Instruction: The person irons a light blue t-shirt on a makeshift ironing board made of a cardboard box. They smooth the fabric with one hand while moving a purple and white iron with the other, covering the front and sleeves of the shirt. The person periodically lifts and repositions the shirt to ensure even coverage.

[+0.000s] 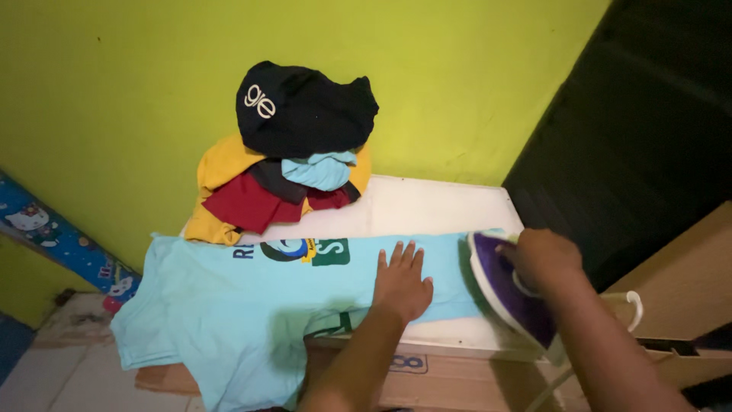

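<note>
A light blue T-shirt (229, 305) with a printed front lies spread over a white board (427, 206), its left part hanging off the edge. My left hand (400, 281) presses flat on the shirt, fingers apart, near its middle. To the right, my right hand (541, 255) grips the handle of a purple and white iron (503, 286), which rests on the shirt's right end.
A heap of crumpled clothes (286, 164), black, yellow, red and pale blue, sits at the board's far left against the yellow-green wall. A dark doorway (648, 122) opens at the right. A wooden panel (686, 282) stands beside the iron. A blue patterned strip (53, 236) runs along the wall at left.
</note>
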